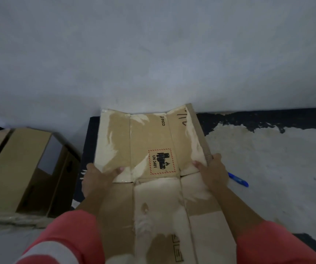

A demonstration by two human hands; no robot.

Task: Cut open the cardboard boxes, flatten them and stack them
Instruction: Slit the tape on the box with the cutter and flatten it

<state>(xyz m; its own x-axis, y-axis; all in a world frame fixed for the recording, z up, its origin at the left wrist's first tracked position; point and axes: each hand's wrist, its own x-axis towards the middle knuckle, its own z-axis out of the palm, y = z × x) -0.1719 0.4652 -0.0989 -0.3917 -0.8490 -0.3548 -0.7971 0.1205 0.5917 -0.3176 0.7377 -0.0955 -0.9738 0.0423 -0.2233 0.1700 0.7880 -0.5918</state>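
Cardboard box, opened flat, extends forward from the person over the floor. Left hand and right hand each pinch a side edge, thumb on top, other fingers hidden beneath. Blue tool lies just right; unflattened boxes stand left.

Flattened cardboard box lies centre on the floor, running from the person out to the wall; its far edge sits at the wall base. Left hand grips the far panel's left edge and right hand grips its right edge, thumbs on top, both about midway along the cardboard. Near panels lie between the forearms. Unflattened boxes stand to the left, side by side, apart from the cardboard. Pen-like tool lies on the floor just right of the right hand, partly hidden behind it.
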